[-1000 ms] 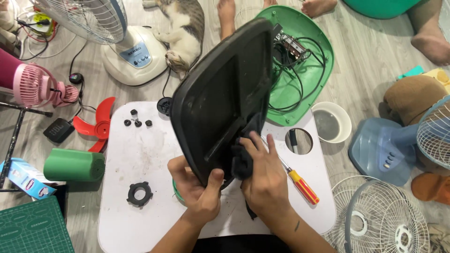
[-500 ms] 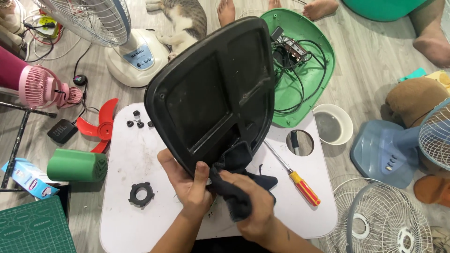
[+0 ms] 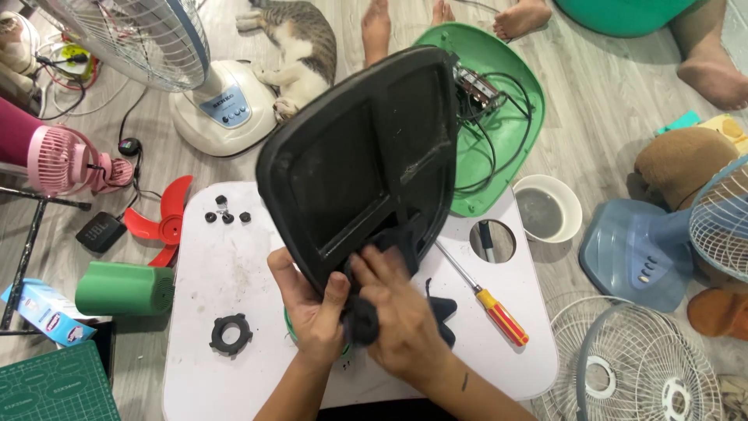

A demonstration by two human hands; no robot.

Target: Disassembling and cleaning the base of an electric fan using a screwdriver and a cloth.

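A large black plastic fan base cover (image 3: 366, 156) is held up on edge over a small white table (image 3: 226, 273), its hollow underside facing me. My left hand (image 3: 312, 308) grips its lower edge, thumb on the inside. My right hand (image 3: 401, 320) presses a dark cloth (image 3: 362, 320) against the cover's lower inner corner. Part of the cloth hangs down by my right wrist.
A screwdriver (image 3: 487, 296) with a red and yellow handle, a black ring nut (image 3: 231, 334) and small black knobs (image 3: 226, 214) lie on the table. A green fan base (image 3: 499, 117) with wiring, a white bowl (image 3: 549, 206), a red fan blade (image 3: 164, 222), a cat (image 3: 300, 47) and several fans surround it. Other people's feet (image 3: 522, 15) show at the top.
The cover has been tilted and swung left, its underside now more fully toward me. My right hand with the cloth has moved from under the cover up onto its lower inner corner.
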